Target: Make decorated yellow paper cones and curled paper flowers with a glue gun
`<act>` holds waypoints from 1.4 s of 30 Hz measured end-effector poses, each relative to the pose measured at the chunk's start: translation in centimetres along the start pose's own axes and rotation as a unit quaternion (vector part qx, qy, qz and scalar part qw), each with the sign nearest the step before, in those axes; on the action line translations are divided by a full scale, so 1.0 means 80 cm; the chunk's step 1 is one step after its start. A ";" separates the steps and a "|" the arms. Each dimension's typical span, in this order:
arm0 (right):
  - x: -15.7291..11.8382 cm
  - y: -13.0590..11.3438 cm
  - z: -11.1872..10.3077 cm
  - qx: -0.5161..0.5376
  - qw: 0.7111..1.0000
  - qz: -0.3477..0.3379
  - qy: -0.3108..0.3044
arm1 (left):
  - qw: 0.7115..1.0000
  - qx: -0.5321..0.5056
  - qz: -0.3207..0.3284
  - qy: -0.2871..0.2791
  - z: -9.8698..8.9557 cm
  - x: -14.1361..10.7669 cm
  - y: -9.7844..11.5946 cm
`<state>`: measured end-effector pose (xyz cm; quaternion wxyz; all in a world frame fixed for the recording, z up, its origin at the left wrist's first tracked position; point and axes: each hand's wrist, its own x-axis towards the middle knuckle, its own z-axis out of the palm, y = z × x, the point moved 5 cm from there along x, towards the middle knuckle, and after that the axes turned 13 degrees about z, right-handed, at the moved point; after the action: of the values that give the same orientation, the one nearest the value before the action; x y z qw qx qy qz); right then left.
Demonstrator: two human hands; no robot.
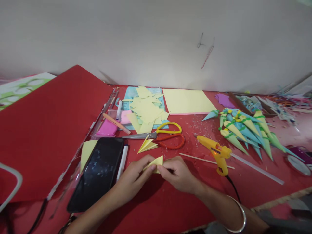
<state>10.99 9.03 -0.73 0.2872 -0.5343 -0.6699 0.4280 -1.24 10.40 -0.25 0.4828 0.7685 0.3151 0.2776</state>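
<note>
Left hand (136, 171) and right hand (179, 173) close together, low centre, above the red table (156, 204). Both pinch one small folded yellow paper (159, 161) between thumbs and fingers, one corner pointing up. Bangle (243, 217) on right forearm. Just beyond the hands, a second folded piece (146, 147) lies beside the scissors (152, 135), one handle yellow, one red, blades toward the left. Farther back: heap of yellow scraps (147, 109); right of it, pale yellow sheets (186, 101) lying flat. Left side: black phone (97, 172), marker (122, 162) alongside. Right side: yellow glue gun (214, 149), clear glue stick (258, 169) out its rear, thin wooden stick (195, 158) crossing by its handle. Beyond the gun, a pile of blue and yellow-green paper cones (251, 128).
</note>
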 end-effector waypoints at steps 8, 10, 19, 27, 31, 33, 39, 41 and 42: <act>-0.019 -0.010 -0.038 -0.356 0.933 -0.021 0.053 | 0.992 -0.080 -0.049 0.087 -0.022 -0.001 -0.001; -0.031 -0.003 -0.055 -0.464 0.878 -0.012 0.116 | 0.991 -0.076 -0.012 0.110 -0.028 -0.001 0.004; -0.057 0.048 -0.080 -0.619 0.751 0.121 0.194 | 0.980 -0.176 -0.037 0.083 -0.015 0.000 -0.006; -0.041 0.024 -0.049 -0.520 0.829 -0.026 0.202 | 0.975 -0.170 -0.060 0.130 -0.017 0.000 -0.018; -0.029 -0.013 -0.035 -0.429 0.880 -0.110 0.172 | 0.981 -0.099 -0.066 0.154 -0.026 0.002 -0.021; -0.025 -0.027 -0.029 -0.386 0.904 -0.124 0.138 | 0.982 -0.081 -0.067 0.155 -0.028 0.001 -0.021; -0.018 -0.038 -0.011 -0.362 0.927 -0.086 0.043 | 0.982 -0.152 -0.055 0.097 -0.013 0.002 -0.017; -0.014 -0.038 -0.011 -0.349 0.931 -0.088 0.058 | 0.977 -0.179 -0.060 0.101 -0.011 0.002 -0.017; -0.011 -0.037 -0.012 -0.342 0.933 -0.085 0.068 | 0.974 -0.188 -0.066 0.104 -0.011 0.003 -0.017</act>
<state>10.61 8.23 2.37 0.1677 -0.5692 -0.7974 0.1097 -2.03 11.51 -1.12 0.6006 0.6082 0.3555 0.3780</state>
